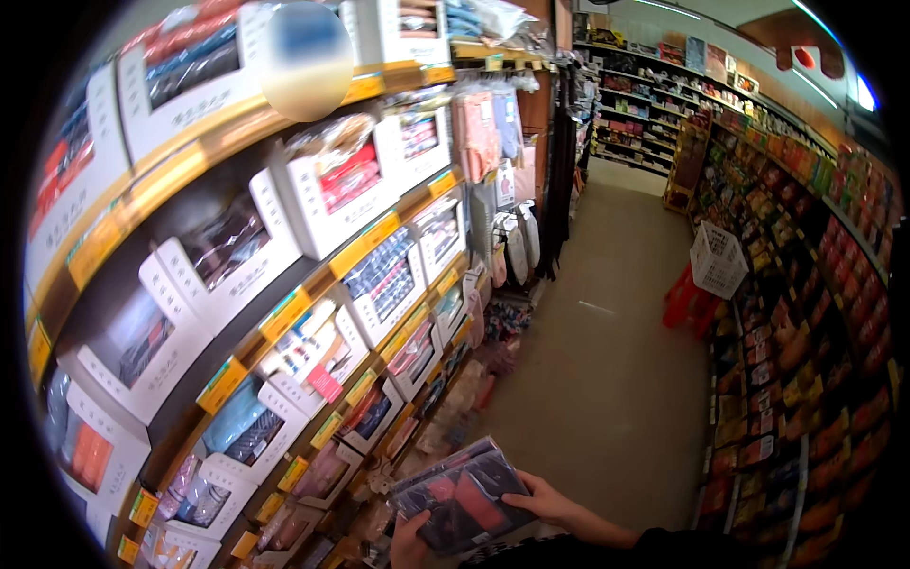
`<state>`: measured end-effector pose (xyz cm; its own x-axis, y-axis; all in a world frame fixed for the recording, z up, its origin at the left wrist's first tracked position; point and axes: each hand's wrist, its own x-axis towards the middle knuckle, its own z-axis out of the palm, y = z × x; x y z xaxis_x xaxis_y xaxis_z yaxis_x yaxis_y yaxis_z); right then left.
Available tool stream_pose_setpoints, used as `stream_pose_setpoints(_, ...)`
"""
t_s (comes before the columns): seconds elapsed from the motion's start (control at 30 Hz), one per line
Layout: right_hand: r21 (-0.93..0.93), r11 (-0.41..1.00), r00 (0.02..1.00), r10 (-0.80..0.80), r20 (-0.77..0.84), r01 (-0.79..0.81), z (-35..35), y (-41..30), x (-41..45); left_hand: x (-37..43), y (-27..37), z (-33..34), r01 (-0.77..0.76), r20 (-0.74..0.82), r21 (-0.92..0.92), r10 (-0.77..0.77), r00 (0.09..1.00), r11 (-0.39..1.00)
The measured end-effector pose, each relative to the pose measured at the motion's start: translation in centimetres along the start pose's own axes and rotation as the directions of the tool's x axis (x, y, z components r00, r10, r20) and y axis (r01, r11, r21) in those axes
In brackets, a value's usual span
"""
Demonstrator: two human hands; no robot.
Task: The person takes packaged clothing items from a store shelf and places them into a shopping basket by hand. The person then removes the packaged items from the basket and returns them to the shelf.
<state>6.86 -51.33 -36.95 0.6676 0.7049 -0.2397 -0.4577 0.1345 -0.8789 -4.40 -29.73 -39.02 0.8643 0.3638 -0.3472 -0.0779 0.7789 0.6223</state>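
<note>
A flat plastic-wrapped textile packet (478,491), dark blue with red-pink patches, is held low in front of me. My left hand (410,542) grips its near left corner, thumb on top. At its right edge, my right hand (542,501) pinches it with the thumb on the upper face. A second packet edge seems to show along the far side, but I cannot tell whether it is separate. Just to the left rise shelves of white display boxes (245,419) with wrapped folded textiles inside.
Yellow price tags (284,314) line the shelf edges. Hanging garments (478,131) mark the end of the left shelving. Along the tiled aisle floor (604,341), a white basket (719,259) rests on a red stool (689,302). Packaged goods (768,384) fill the right-hand shelves.
</note>
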Motion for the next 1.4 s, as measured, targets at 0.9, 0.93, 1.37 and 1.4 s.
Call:
stream_pose_setpoints(0.9,0.144,0.877,0.699,-0.255,-0.668,0.458,-31.9,-6.1,-13.7,14.7,-26.1,29.1,0.265,0.381,0.619,-0.577,0.722,0.74)
stream_pose_setpoints(0.93,0.148,0.868,0.685,-0.257,-0.682,0.473,-32.3,-6.4,-13.6,15.5,-26.6,29.9,0.275,0.397,0.623,-0.599,0.696,0.732)
stream_pose_setpoints(1.37,-0.071,0.904,0.512,-0.302,-0.804,0.422,-45.5,-17.0,-12.6,27.7,-38.8,42.7,0.389,0.503,0.58,-0.69,0.52,0.716)
stream_pose_setpoints(1.4,-0.074,0.9,0.51,-0.31,-0.802,0.431,-46.8,-18.7,-12.3,28.4,-39.1,44.8,0.392,0.538,0.565,-0.684,0.493,0.726)
